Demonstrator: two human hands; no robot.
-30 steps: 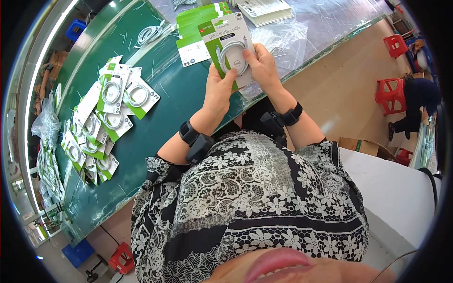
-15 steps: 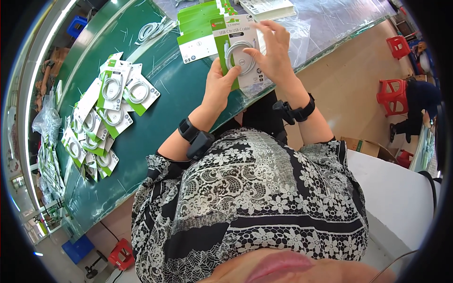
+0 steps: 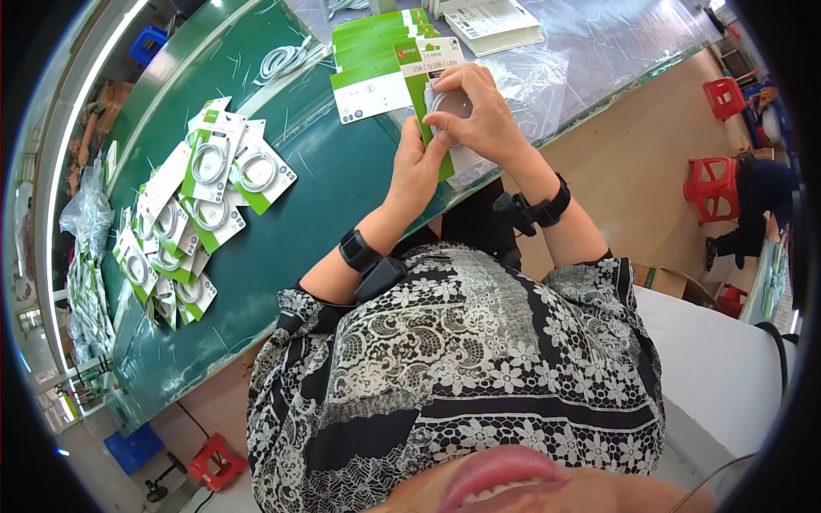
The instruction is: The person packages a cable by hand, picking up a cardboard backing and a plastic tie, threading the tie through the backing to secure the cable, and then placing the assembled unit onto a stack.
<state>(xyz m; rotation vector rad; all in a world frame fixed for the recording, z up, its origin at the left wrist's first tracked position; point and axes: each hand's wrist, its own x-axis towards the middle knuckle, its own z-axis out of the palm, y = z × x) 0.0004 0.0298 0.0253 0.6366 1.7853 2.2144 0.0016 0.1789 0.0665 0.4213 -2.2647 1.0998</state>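
Note:
My left hand (image 3: 416, 169) is closed on the lower left edge of a green-and-white packaging card (image 3: 438, 58), thumb on its front. A coiled white cable (image 3: 448, 106) lies against the card's face. My right hand (image 3: 481, 118) bends over the coil, thumb and curled fingers gripping it, and covers part of it along with the card's right side. Just behind the held card, several overlapping green-and-white cards (image 3: 369, 91) lie in a fanned row.
To the left, a heap of carded cables (image 3: 209, 164) covers part of the green table (image 3: 295, 192). Beyond lies a loose coiled white cable (image 3: 282, 61). A stack of white cards (image 3: 496, 30) sits on clear plastic film at the far right. Red stools (image 3: 711, 184) stand on the floor.
My right hand has come down from the card's upper right edge, and its fingers have curled over the cable coil. The held card and my left hand have shifted slightly right and nearer.

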